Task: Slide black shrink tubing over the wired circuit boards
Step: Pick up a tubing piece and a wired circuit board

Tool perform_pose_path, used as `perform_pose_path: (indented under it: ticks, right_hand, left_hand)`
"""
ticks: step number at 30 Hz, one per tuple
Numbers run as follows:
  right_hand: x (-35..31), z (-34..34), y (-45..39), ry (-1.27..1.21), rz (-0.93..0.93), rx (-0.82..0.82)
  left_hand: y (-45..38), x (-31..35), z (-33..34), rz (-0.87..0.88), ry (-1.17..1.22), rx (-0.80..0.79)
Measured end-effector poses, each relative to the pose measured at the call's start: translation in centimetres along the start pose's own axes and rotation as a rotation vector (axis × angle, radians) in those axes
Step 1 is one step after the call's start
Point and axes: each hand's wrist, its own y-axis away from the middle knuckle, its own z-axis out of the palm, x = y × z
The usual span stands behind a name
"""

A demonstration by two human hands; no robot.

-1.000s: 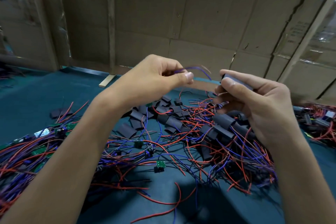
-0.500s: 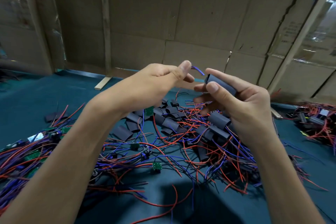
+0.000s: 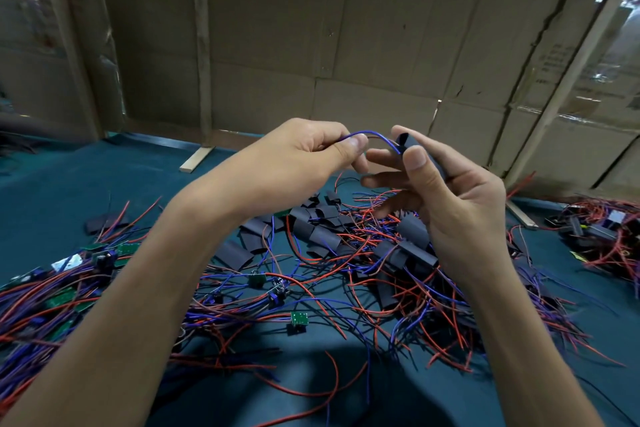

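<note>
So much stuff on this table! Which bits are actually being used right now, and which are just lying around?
In use:
left hand pinching the blue wire
right hand holding the black tube

Lying about:
loose black tubes
small green board
tangled red and blue wires
wooden strip
cardboard wall

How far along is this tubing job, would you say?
Done: a heap at the far right may be finished pieces, but it is too blurred to tell. In hand: the left hand pinches a blue wire leading into the tube gripped by the right hand. Left: many bare green boards and loose tubes on the table.
</note>
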Motion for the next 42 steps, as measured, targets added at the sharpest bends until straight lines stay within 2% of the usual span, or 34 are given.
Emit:
perform_pose_path:
  ticks: [5,9,14,28,42]
  right_hand:
    - [0.3,0.0,0.0,0.027,0.012,0.011]
    - [0.2,0.0,-0.1,0.018,0.024,0.026]
    - [0.0,0.0,0.0,0.020,0.020,0.027]
    - [0.3,0.1,0.1,0.034,0.007,0.031]
    - [0.1,0.5,0.2,0.055,-0.006,0.036]
  left_hand:
    - [-0.3,-0.4,0.1,-0.029,-0.054,-0.013]
    - [-0.7,-0.4,-0.1,-0.151,0.133,-0.031]
    - [-0.6,-0.8,0.0,-0.058,0.154,0.028]
    - [-0.4,-0.5,-0.4,-0.089,0.267,0.036]
    - [-0.4,0.0,0.8,-0.087,0.161,-0.019]
